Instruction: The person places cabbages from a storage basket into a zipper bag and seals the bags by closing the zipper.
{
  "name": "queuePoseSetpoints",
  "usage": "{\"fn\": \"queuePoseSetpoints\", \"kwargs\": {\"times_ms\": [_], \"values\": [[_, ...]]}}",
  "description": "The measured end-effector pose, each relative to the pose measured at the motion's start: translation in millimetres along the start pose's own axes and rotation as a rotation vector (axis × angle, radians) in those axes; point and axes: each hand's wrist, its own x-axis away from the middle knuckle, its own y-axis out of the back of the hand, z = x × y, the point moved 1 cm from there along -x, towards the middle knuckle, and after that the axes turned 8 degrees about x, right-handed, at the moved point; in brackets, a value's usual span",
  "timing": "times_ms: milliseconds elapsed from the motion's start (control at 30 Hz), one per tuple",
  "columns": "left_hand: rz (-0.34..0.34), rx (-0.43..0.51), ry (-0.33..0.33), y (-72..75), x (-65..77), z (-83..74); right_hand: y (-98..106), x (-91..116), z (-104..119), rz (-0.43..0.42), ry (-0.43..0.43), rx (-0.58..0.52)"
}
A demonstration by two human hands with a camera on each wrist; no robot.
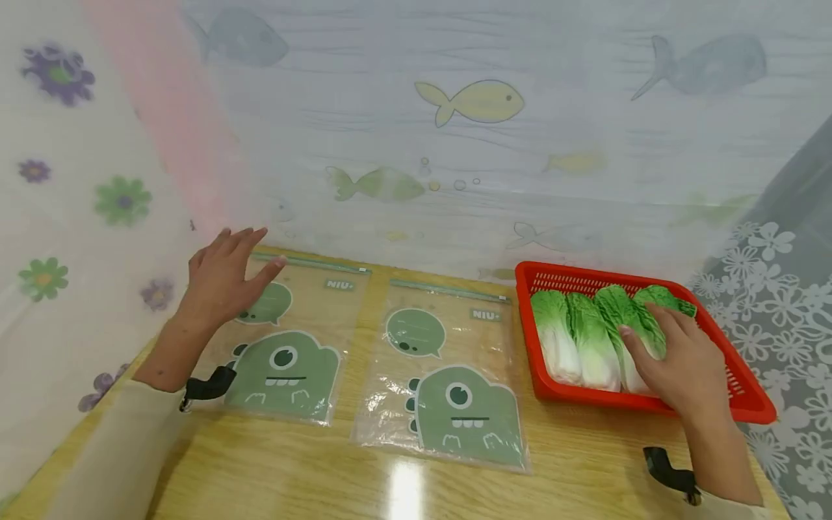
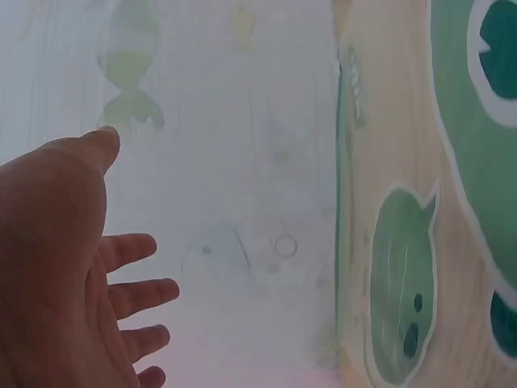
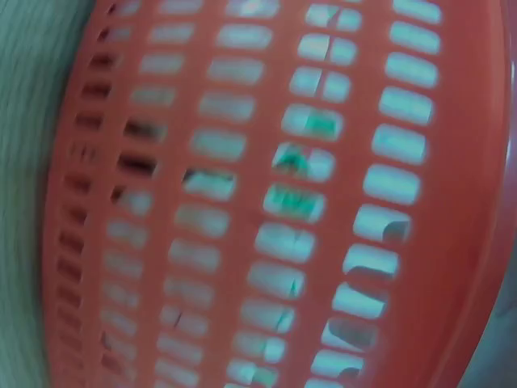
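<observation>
Perhaps four cabbages (image 1: 594,343) lie in the red basket (image 1: 604,401).

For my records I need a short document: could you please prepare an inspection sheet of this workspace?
Surface: wood-patterned table, glare near the front edge.
Job's things: left printed bag and right printed bag, lying flat side by side; red basket to their right, holding leafy cabbages.
Clutter: nothing seen.
Left hand: raised by the left bag's upper corner, fingers extended, holding nothing.
Right hand: over the cabbages; contact unclear.
Cables: nothing seen.
Surroundings: fish-patterned sheet behind, flowered sheet at left, white-flowered lace at right.
</observation>
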Motion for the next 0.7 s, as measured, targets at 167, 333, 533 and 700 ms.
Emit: {"fn": "queuePoseSetpoints", "kwargs": {"times_ms": [167, 333, 533, 700], "values": [[-0.01, 0.031, -0.075, -16.8, -5.7, -15.7, 2, -4, 20, 0.023, 0.012, -0.078], [0.053, 0.059, -0.101, -38.6, -13.9, -39.6, 2, -13, 41, 0.059, 0.039, -0.12], [0.148, 0.105, -0.103, -69.8, -25.4, -72.8, 3, -20, 64, 0.08, 0.068, -0.151], [0.214, 0.114, -0.124, -102.5, -34.1, -98.6, -2, -27, 82, 0.119, 0.086, -0.152]]}}
